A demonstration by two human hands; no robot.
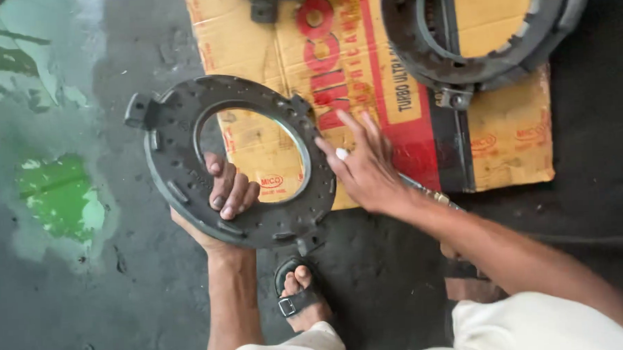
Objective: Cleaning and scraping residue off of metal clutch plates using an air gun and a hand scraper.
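two hands work over a flattened yellow and red cardboard sheet spread on a dark, oily floor with a worn green patch. the left hand has its fingers curled up through the round opening of a dark grey cast-metal ring plate, gripping the lower inner rim, with the palm underneath. the plate is held off the floor, tilted, its broad face turned up toward the camera, half over the cardboard's left edge. it is nearly round, so no long axis stands out; one lug sticks out at the upper left, another near the bottom edge.

the right hand lies just beside the plate's right rim, fingers spread wide and flat, gripping nothing; whether the fingertips touch the rim i cannot tell. a thin metal tool shows under that wrist. a bigger dark round metal housing sits on the cardboard at the upper right, well apart. a sandalled foot rests below the plate.
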